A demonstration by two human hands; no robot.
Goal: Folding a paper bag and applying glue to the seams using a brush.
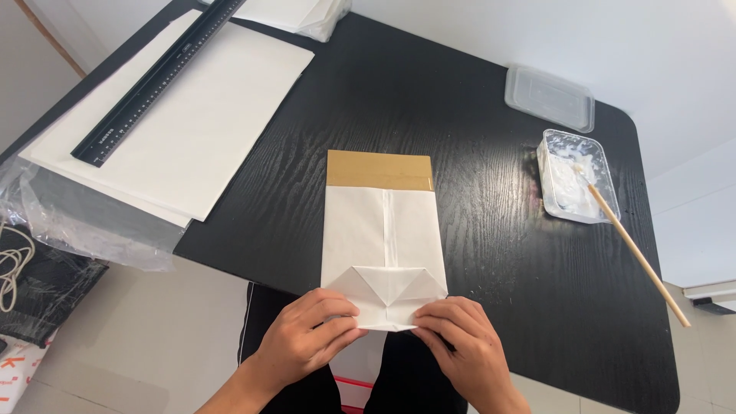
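Your black tabletop point(429, 100) carries a stack of white sheets point(184, 123) far left of the folded white paper bag point(381, 230), which lies flat at the near edge. Right of the bag sits a clear glue tub point(575, 178) with a wooden stick point(636, 253). Your left hand point(307, 337) and right hand point(464, 345) pinch the bag's folded bottom flap, fingers closed on the paper.
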